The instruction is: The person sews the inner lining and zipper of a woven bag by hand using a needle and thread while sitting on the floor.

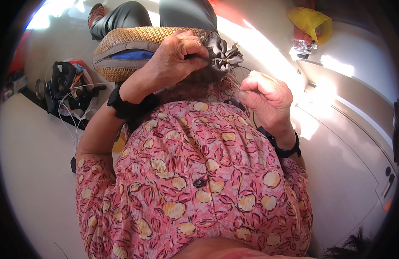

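Across my lap lies a woven tan cushion-like bag (pixel 121 37) with grey edging and a slit that shows blue (pixel 132 55) inside. Dark grey gathered fabric (pixel 216 48) bunches up at its right end, with a pale thread or tie (pixel 227 60) around the tuft. My left hand (pixel 178 56) is closed over the bag, its thumb and fingers pinching the dark fabric. To the right and a little nearer, my right hand (pixel 267 97) is closed in a pinch, apart from the fabric. A thin line runs toward its fingertips; what they hold is too small to make out.
At the left, a black bundle of straps and pouches (pixel 65 82) lies with white cables (pixel 70 114) trailing from it. A yellow plastic bag (pixel 311 23) and clear plastic (pixel 302 47) are at the far right. A pale panel with a dark handle (pixel 388 185) stands to the right.
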A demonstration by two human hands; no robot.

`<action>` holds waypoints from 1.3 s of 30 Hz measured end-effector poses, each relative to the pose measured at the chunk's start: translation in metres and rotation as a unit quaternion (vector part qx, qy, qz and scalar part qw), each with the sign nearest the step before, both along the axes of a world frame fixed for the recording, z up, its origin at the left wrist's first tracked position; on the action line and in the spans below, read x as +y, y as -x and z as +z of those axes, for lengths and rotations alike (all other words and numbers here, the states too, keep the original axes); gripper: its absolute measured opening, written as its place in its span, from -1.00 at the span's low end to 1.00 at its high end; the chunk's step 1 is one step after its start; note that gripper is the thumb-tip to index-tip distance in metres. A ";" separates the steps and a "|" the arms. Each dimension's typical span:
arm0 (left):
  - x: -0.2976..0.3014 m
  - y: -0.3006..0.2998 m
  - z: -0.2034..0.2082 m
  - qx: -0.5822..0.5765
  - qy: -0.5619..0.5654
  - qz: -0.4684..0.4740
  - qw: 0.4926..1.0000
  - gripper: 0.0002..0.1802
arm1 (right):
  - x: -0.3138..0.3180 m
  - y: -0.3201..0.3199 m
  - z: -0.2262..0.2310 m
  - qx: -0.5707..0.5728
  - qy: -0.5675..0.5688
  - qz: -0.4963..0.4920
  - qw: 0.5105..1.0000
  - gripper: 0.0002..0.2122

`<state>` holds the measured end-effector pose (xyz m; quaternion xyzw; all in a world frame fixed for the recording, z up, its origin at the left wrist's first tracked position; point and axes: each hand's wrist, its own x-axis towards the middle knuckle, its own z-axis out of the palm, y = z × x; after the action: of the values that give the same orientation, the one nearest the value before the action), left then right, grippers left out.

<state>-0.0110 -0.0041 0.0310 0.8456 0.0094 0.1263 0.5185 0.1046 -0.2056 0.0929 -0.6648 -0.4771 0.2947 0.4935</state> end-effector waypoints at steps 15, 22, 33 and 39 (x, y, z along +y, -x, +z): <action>0.001 0.006 0.002 0.024 0.030 0.032 0.999 -0.83 | 0.002 -0.010 -0.016 0.005 0.081 -0.026 0.996 -0.84; -0.001 0.003 0.001 0.006 0.060 0.029 0.998 -0.87 | 0.024 -0.029 -0.072 0.373 0.158 -0.174 0.897 -0.75; 0.000 0.005 0.004 -0.108 -0.150 0.018 0.983 -0.83 | 0.026 -0.022 -0.064 0.386 0.030 -0.232 0.892 -0.86; -0.001 0.003 -0.006 -0.101 -0.200 0.022 0.974 -0.82 | 0.027 -0.020 -0.064 0.342 0.032 -0.254 0.904 -0.88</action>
<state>-0.0144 -0.0049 0.0251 0.9146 -0.0497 0.2223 0.3341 0.1250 -0.1790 0.0291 -0.6377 -0.0843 0.3833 0.6628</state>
